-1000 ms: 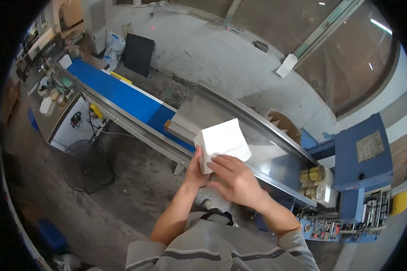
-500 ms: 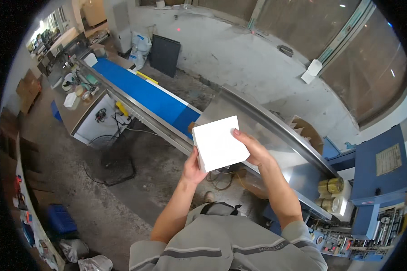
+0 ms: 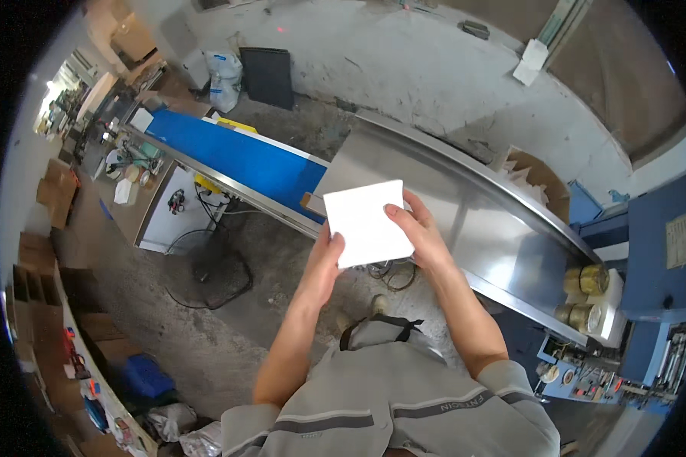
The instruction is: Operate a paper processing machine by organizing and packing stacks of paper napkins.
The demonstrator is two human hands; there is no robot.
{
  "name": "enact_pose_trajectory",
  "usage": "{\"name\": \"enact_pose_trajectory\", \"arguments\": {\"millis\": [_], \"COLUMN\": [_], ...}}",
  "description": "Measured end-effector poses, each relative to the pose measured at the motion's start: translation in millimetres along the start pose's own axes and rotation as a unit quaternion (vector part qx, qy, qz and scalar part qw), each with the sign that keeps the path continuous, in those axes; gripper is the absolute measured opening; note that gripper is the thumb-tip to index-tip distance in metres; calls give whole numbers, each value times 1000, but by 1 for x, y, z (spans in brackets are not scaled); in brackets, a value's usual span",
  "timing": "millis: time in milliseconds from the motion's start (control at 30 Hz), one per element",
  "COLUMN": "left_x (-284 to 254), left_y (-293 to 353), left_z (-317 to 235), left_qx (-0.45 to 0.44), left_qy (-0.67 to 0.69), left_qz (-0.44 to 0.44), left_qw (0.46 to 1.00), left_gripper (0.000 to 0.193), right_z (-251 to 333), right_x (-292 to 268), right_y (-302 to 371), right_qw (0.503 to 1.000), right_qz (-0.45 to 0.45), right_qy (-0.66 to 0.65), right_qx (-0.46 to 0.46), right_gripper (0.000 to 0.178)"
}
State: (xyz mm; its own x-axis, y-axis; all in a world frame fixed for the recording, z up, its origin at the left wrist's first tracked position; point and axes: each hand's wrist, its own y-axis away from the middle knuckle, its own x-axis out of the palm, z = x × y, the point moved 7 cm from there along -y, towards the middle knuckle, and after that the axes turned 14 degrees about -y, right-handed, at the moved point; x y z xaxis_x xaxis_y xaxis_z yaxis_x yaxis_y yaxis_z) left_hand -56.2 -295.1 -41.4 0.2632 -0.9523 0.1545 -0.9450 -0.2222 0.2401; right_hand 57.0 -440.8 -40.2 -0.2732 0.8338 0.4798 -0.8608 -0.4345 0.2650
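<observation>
A plain white square block is held up in front of my body, above the near edge of the steel table. Whether it is a box or a stack of paper, I cannot tell. My left hand grips its lower left side, with the thumb on the face. On the right side my right hand is closed round the edge, its thumb lying on the upper face. Most of the other fingers are hidden behind the block.
A blue conveyor belt runs from the far left to the steel table. Beyond the table's far edge is a cardboard box with white pieces inside. Blue machinery stands at right; a cluttered desk stands at left.
The view has shifted. The white block has tilted and its side face no longer shows. My left thumb has moved onto its face. Both hands still hold it.
</observation>
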Motion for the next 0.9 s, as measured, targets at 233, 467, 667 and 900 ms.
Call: {"name": "enact_pose_trajectory", "arguments": {"millis": [233,467,667,900], "left_x": [2,-6,-26,-114], "left_y": [-83,-112,-97,-100], "left_z": [-15,-22,-32,-24], "left_qx": [-132,-158,-139,-124], "left_qy": [-109,-130,-192,-156], "left_qz": [34,15,-26,-89], "left_qw": [985,979,971,976], "left_gripper": [78,74,78,86], "right_z": [3,-10,-34,-73], "right_x": [-12,-13,2,72], "right_y": [-63,-106,-113,-133], "right_qw": [992,976,953,949], "right_qz": [-18,96,143,174], "right_qy": [-53,-90,-128,-173], "right_qx": [117,175,235,197], "right_gripper": [75,65,69,65]}}
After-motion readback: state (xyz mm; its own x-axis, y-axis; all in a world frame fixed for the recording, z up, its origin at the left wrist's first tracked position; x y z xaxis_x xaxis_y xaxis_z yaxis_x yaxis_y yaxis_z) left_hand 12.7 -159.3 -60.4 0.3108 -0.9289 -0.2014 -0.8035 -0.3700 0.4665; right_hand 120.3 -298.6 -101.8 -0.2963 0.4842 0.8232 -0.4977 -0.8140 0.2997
